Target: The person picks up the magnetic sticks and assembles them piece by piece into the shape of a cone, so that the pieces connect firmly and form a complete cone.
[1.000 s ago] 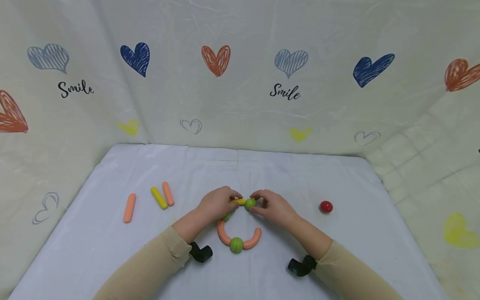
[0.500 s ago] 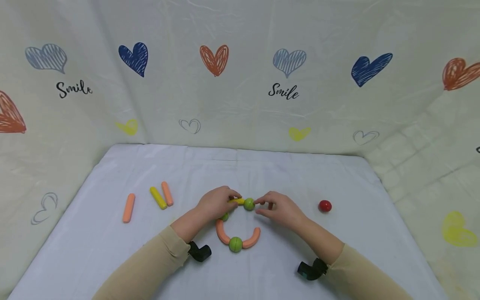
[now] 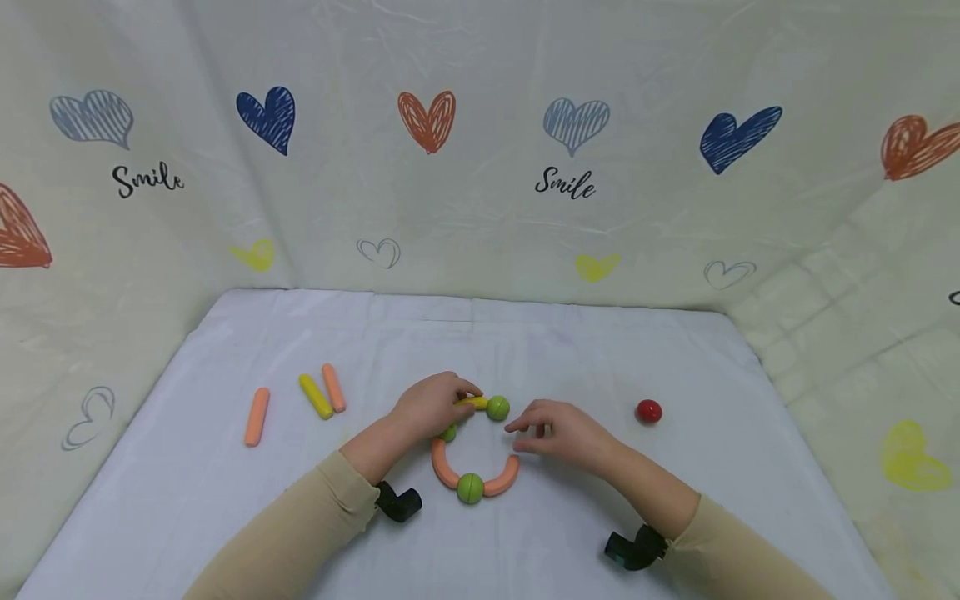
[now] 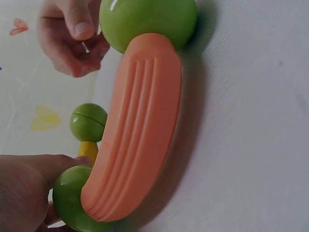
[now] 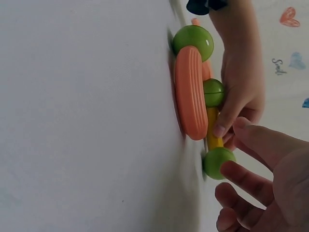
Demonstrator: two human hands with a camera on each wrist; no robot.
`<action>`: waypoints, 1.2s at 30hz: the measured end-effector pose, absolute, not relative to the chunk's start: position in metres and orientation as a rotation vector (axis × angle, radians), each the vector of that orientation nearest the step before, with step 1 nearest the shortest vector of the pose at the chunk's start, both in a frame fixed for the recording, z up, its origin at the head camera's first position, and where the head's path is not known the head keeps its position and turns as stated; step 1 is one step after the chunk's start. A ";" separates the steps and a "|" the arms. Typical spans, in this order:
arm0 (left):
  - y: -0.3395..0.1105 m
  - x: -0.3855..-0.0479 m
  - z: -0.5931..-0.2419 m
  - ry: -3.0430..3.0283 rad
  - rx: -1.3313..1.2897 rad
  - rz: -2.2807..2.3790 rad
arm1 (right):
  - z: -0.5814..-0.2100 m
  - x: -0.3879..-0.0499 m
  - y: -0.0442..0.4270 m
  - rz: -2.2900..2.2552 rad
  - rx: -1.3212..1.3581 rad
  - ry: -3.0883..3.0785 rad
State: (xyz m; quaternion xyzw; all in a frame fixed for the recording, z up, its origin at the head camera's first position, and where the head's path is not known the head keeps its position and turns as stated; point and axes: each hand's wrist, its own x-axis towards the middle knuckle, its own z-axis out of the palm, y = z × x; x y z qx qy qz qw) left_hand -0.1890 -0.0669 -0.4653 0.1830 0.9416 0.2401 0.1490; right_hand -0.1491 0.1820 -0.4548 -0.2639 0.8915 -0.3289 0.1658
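Note:
A chain of green balls and ribbed, curved orange and yellow toy pieces forms a nearly complete ring, with a gap on its right side. My left hand [image 3: 431, 407] pinches the yellow piece [image 5: 213, 128] at the ring's far side. A green ball [image 3: 498, 407] caps that piece's right end; another green ball [image 3: 448, 433] joins it to an orange piece [image 3: 444, 465]. At the near side, a third green ball [image 3: 470, 488] links to a second orange piece [image 3: 502, 477]. Right of the gap, my right hand [image 3: 566, 432] hovers with loose fingers, holding nothing.
An orange stick [image 3: 257, 417], a yellow stick [image 3: 316, 397] and another orange stick [image 3: 334, 387] lie at the left on the white cloth [image 3: 360, 333]. A red ball [image 3: 648, 411] lies at the right. Behind the table hangs a heart-printed sheet [image 3: 487, 208].
My right hand has let go of the far green ball and drawn back to the right and nearer. My left hand keeps its hold on the yellow piece.

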 end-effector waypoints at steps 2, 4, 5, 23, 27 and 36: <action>-0.067 -0.190 -0.466 2.705 0.529 0.691 | -0.456 -0.149 0.183 -0.939 -0.778 2.496; -0.068 -0.190 -0.467 2.702 0.536 0.695 | -0.458 -0.148 0.185 -0.934 -0.813 2.459; -0.068 -0.190 -0.467 2.701 0.542 0.696 | -0.459 -0.148 0.185 -0.930 -0.830 2.442; -0.070 -0.192 -0.467 2.685 0.559 0.692 | -0.467 -0.150 0.181 -0.794 -0.969 2.317; -0.071 -0.192 -0.467 2.686 0.571 0.680 | -0.466 -0.150 0.180 -0.762 -0.974 2.320; -0.073 -0.190 -0.465 2.671 0.596 0.667 | -0.464 -0.155 0.182 -0.713 -0.999 2.324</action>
